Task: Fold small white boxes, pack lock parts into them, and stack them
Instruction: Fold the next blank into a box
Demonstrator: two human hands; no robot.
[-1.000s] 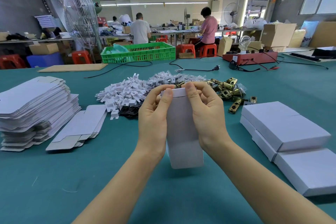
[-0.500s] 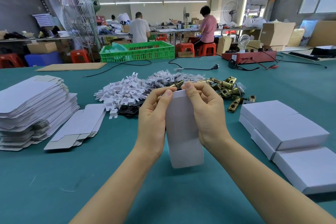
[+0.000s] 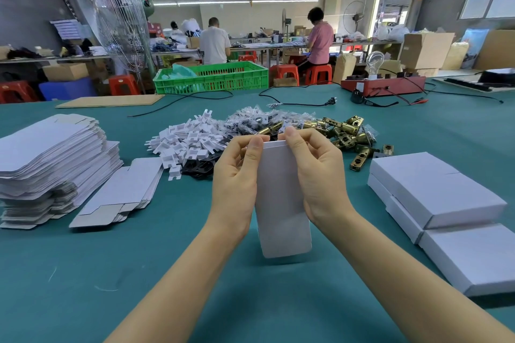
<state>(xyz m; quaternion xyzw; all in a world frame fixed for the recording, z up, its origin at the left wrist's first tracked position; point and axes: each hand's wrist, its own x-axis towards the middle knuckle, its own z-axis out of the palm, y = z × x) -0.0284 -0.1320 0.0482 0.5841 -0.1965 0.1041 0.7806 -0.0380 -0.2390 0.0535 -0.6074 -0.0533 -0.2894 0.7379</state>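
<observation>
A small white box (image 3: 281, 203) stands on end above the green table, held between both hands. My left hand (image 3: 237, 178) grips its left side, thumb at the top edge. My right hand (image 3: 317, 175) grips the right side, thumb pressing the top flap. Behind them lie white plastic pieces (image 3: 189, 142), black plates (image 3: 200, 168), bagged small parts (image 3: 259, 118) and brass latch parts (image 3: 345, 133). Flat unfolded box blanks sit left in a tall pile (image 3: 50, 161) and a small pile (image 3: 122, 192). Closed white boxes (image 3: 434, 189) are stacked at the right.
At the table's far side stand a green crate (image 3: 211, 78), a cardboard sheet (image 3: 111, 100), a red device with a bulb (image 3: 381, 83) and black cables (image 3: 295, 103). People work at benches behind. A large fan (image 3: 111, 8) stands far left.
The box and both hands stay almost in place; the thumbs have pressed the top flap down slightly. The view shifted a little.
</observation>
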